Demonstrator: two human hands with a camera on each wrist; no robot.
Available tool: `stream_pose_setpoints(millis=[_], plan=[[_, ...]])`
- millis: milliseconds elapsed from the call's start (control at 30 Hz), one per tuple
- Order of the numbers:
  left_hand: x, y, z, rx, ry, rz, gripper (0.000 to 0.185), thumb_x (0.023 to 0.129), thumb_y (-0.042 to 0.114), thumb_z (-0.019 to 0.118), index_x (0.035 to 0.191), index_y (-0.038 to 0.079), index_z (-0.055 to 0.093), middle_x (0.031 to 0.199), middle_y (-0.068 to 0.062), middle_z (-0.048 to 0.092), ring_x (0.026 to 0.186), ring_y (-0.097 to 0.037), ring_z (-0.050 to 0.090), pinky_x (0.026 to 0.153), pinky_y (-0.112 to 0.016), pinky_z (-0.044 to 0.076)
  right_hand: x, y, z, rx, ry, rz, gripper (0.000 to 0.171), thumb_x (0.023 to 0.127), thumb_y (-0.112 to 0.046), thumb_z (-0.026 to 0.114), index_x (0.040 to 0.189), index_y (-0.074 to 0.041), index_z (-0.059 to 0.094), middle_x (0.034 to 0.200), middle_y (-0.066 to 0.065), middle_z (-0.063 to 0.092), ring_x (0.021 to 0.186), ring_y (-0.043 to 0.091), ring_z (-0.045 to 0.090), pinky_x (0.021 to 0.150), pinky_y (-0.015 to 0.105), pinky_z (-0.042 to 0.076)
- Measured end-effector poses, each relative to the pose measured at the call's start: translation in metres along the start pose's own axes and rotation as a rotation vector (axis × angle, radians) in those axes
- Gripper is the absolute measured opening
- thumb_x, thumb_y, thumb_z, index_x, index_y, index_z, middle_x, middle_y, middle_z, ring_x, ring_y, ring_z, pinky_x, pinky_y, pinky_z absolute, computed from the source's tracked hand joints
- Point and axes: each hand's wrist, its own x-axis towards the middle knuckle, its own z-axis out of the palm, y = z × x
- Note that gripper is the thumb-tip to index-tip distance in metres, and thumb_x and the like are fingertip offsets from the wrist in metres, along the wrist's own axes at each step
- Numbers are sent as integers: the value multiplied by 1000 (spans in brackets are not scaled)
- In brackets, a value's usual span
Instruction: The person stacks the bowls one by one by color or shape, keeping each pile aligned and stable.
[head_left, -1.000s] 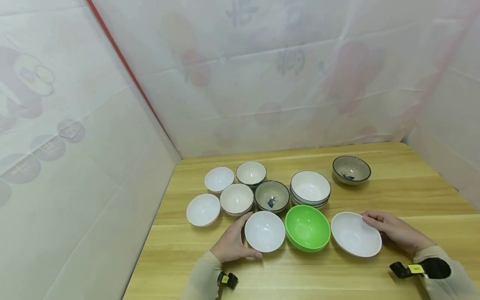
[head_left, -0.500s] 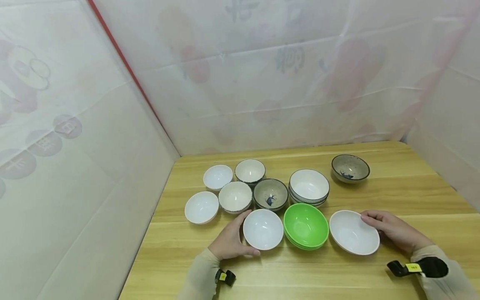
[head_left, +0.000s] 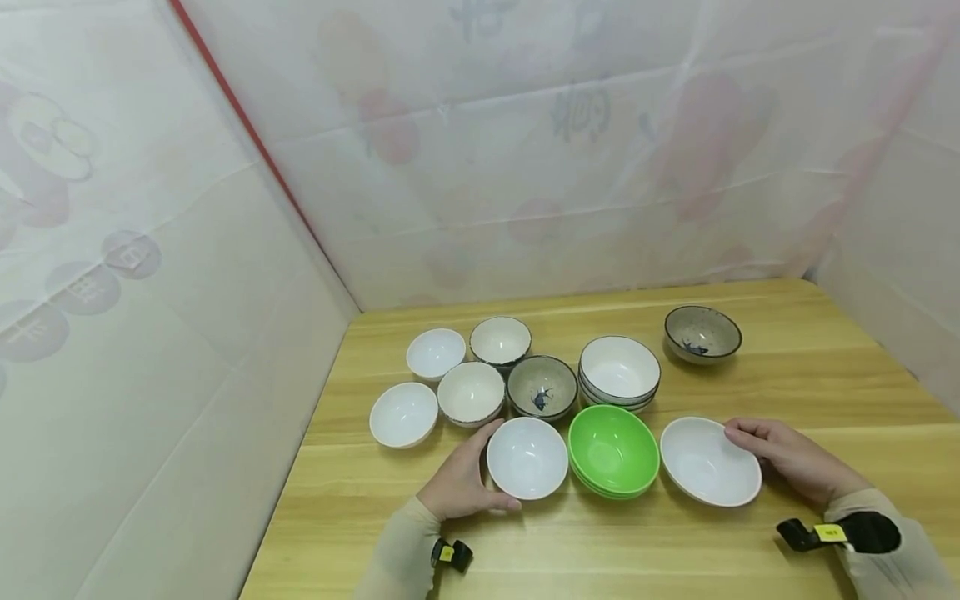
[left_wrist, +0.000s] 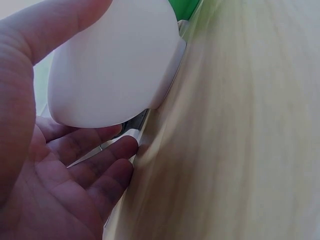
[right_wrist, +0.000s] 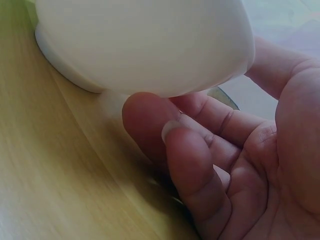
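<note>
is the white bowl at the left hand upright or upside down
Upright: the head view shows the white bowl with its hollow inside facing up.

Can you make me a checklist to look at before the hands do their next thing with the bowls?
1. Right hand holds its white bowl: ok, the thumb is over the rim.
2. Left hand is around the other near white bowl: ok, though how firmly, cannot tell.
3. Green bowls are neatly stacked: ok, they stand between those two.
4. Clear gap between the left hand's bowl and the green ones: not ok, they touch or nearly do.
5. Right hand's bowl sits flat on the table: cannot tell.
</note>
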Motion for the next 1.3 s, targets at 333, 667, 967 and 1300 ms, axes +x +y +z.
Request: stream_pose_setpoints(millis=[333,667,967,1300], plan=[[-1,-2,-1,5,2,5,120,56,49,90,149,5,28,147,-4,41,132,-21,42,109,-44,33,3,1,1,8,2,11,35,106,-20,35,118,8,52,100,3,61,85,10,59,71,33,53],[0,-2,0,30,-17,-1,119,56,50,90,149,8,29,145,-2,42,130,-19,43,108,-43,34,-3,-3,0,23,61,-4,31,106,-19,37,119,3,55,103,3,63,89,10,59,74,32,52],[1,-3,-2,30,-21,2,120,56,52,89,149,9,28,145,-1,42,130,-18,43,108,-42,34,-11,-33,-5,-21,131,-98,30,106,-17,34,119,-1,57,98,0,63,83,12,60,70,32,52],[0,-3,-1,27,-18,12,119,56,50,90,149,8,29,145,-1,42,130,-19,43,107,-43,35,-5,-102,24,-191,173,-183,26,106,-16,37,117,3,50,91,7,62,75,16,62,62,35,54]])
